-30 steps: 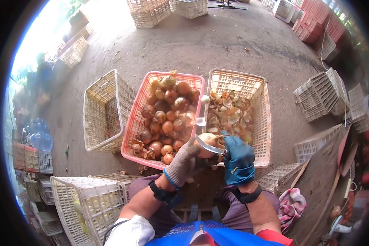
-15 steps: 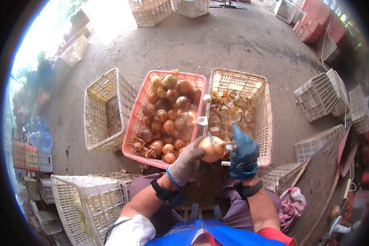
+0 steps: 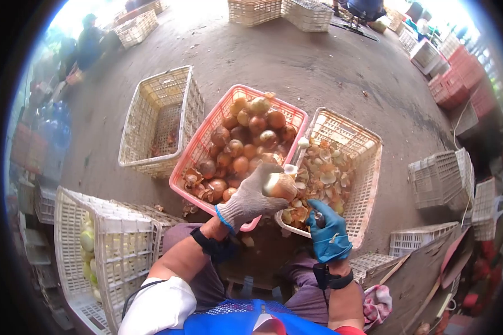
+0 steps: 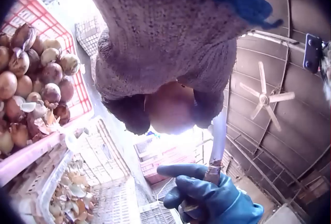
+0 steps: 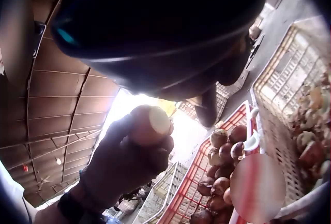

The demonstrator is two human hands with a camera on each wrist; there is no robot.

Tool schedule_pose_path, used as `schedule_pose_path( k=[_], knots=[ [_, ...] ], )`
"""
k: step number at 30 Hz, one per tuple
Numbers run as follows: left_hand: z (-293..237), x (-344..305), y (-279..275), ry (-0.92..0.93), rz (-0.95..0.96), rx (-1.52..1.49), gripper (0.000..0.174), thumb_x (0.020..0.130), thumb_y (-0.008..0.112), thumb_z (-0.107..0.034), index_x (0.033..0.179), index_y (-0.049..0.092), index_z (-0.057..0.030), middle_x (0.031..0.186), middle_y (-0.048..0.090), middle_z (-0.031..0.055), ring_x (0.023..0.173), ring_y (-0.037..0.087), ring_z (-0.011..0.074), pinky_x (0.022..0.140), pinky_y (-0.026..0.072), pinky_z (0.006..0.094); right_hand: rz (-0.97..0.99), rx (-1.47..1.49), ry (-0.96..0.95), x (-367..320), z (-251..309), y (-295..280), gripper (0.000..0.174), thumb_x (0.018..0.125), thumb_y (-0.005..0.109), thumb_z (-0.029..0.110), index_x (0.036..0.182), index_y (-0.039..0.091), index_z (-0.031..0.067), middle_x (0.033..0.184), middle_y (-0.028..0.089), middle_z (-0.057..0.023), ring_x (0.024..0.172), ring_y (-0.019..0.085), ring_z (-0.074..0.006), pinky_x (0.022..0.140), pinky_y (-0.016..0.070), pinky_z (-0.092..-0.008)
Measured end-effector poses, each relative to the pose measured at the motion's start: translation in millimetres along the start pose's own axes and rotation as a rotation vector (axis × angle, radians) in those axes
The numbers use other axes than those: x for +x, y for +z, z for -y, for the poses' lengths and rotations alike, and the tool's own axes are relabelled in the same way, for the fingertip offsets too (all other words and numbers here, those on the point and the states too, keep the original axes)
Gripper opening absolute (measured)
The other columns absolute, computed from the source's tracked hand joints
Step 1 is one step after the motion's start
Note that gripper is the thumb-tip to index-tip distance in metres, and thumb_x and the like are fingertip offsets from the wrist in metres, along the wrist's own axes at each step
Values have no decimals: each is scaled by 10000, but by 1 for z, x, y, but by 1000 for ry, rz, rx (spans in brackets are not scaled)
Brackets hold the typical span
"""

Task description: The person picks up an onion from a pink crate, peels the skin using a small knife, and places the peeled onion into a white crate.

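An onion (image 3: 281, 187) is gripped by the left hand (image 3: 250, 196); a knife (image 4: 219, 138) is gripped by the right hand (image 3: 330, 233).

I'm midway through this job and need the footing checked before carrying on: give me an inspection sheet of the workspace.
Surface: brown floor, marked by dark streaks and scattered scraps.
Job's things: onions in the pink crate; peelings in the white crate beside it; knife.
Clutter: loose peel near the pink crate; crumpled cloth at right.
Grippers: gloved left hand holds one onion; gloved right hand grips the knife.
Cables: dark cord beside the white sleeve; ends untraceable.
Surroundings: crate stacks; ceiling fan.
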State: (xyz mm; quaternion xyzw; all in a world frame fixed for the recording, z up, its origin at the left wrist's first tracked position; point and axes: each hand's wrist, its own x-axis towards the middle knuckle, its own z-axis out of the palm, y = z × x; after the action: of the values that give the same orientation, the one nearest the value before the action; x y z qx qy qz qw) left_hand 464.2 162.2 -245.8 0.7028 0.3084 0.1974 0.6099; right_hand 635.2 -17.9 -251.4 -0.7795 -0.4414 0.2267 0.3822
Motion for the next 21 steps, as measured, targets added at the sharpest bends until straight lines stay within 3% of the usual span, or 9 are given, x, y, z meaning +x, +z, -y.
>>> schedule_pose_path(
  k=[2,7,10,13,16,17,20,21],
  knots=[
    [-2,-1,-3,35,17,59,774,710,934,-215,1357,548,-39,1249,645,94,1151,622,169,1017,510,342,35,-36,-9,0,5,2,419,861,668,5,1275,699,63,1172,735,-203,1069,718,-374,924,566,-405],
    [-11,-4,-5,4,79,111,738,719,926,-219,1340,572,-33,1194,684,105,1095,656,169,990,529,338,76,-43,4,0,8,3,386,888,666,57,1272,704,62,1176,735,-205,1068,723,-364,927,564,-407],
    [-13,-5,-4,-27,81,95,711,726,920,-194,1326,581,-21,1176,692,87,1077,660,155,980,534,323,48,-56,-91,1,5,5,351,930,646,139,1267,705,62,1176,735,-205,1067,722,-368,925,565,-414],
    [-4,-2,-11,-45,79,-57,688,737,904,-150,1323,575,3,1185,688,82,1071,658,141,962,542,310,74,21,-57,-1,2,0,337,962,617,209,1256,708,71,1157,737,-202,1023,725,-383,880,571,-441],
    [-3,0,-19,-75,37,-244,643,791,830,-102,1353,546,27,1202,677,95,1074,664,151,939,558,312,55,-224,-103,1,-13,-8,272,962,637,106,1204,709,7,988,765,-176,844,754,-282,777,580,-368],
    [-2,-1,-19,-86,19,-331,639,801,815,-102,1363,539,26,1203,675,98,1075,666,156,939,560,315,91,-386,-24,0,-12,-12,272,953,642,84,1206,711,11,981,762,-185,846,754,-293,781,580,-372],
    [-3,1,-18,-97,35,-458,648,815,791,-118,1387,523,25,1207,671,103,1082,670,162,934,566,316,22,-33,127,0,0,-8,335,926,642,131,1251,710,83,1019,733,-213,902,720,-406,781,565,-454],
    [-4,1,-15,-102,54,-481,654,817,787,-126,1393,518,25,1210,669,104,1084,671,163,931,568,315,-88,-11,-102,3,-6,1,371,899,645,67,1265,705,85,990,725,-220,872,707,-405,776,558,-450]
  ],
)
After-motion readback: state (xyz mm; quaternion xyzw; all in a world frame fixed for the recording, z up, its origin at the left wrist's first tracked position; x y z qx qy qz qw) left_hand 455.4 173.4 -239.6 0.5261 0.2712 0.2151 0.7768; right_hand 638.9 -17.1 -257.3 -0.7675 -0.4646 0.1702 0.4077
